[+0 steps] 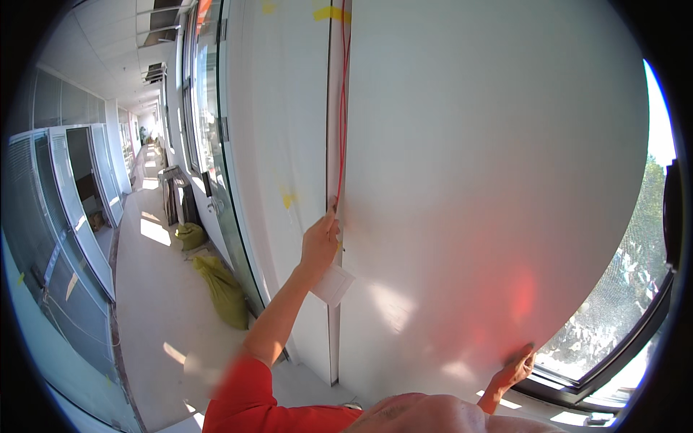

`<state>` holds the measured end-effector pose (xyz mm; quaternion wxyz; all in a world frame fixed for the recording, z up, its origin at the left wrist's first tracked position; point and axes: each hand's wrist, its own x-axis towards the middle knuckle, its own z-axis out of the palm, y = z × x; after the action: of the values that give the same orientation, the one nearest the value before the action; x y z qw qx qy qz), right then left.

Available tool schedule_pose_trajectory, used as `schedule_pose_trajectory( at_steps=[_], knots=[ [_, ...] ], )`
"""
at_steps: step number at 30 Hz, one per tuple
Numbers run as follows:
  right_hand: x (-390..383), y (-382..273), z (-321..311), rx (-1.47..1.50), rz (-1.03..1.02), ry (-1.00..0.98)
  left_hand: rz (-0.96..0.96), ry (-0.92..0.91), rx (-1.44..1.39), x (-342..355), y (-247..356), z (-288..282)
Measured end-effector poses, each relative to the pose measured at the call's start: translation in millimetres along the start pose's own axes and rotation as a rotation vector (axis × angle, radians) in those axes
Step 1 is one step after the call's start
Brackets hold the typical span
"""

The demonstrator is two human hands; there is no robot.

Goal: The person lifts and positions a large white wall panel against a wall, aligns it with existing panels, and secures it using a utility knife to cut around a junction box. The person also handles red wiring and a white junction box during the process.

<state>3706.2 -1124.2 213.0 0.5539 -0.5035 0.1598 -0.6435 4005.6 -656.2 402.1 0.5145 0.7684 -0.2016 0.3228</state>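
Note:
Two thin red wires [342, 108] run down a narrow vertical gap between white wall panels. My left hand [320, 242] is raised to this gap, its fingers closed around the lower part of the wires. Just below the wrist, a white square wall plate [333, 286] sits tilted across the gap; how it is fixed is hidden. My right hand [514, 371] is low on the right, by the edge of the large white panel [462, 159] near the window. Its fingers are curled together, and whatever lies between them is too small to make out.
A glass door [229, 180] stands left of the wall. Along the corridor lie green sacks [222, 292] and dark framed boards [177, 196]. Glass partitions [58, 216] line the far left. On the right is a black-framed window [613, 303]. Yellow tape [332, 14] crosses the gap above.

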Motion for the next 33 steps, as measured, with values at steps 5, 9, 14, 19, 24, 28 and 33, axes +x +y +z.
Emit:
schedule_pose_trajectory(
  at_steps=[5, 9, 14, 19, 24, 28, 33],
  knots=[
    [-5, 42, 5, 0.104, 0.051, -0.066, -0.151, -0.107, 0.317, -11, 5, -29],
    [5, 29, -7, 0.06, -0.003, -0.046, -0.084, -0.207, 0.403, -12, -32, 11],
    [-1, 5, 10, 0.108, 0.037, -0.001, -0.109, -0.016, 0.315, -22, -32, 9],
    [-2, -8, 10, -0.141, 0.061, 0.027, -0.17, 0.214, -0.044, -47, -61, 36],
    [-7, -20, 27, -0.121, 0.023, 0.091, -0.23, 0.277, -0.181, -55, -51, 38],
    [-7, -14, 24, -0.188, 0.061, 0.092, -0.238, 0.158, 0.015, -47, -46, 32],
    [-4, -8, 22, -0.194, 0.065, 0.084, -0.306, 0.157, -0.077, -50, -46, 40]
  ],
)
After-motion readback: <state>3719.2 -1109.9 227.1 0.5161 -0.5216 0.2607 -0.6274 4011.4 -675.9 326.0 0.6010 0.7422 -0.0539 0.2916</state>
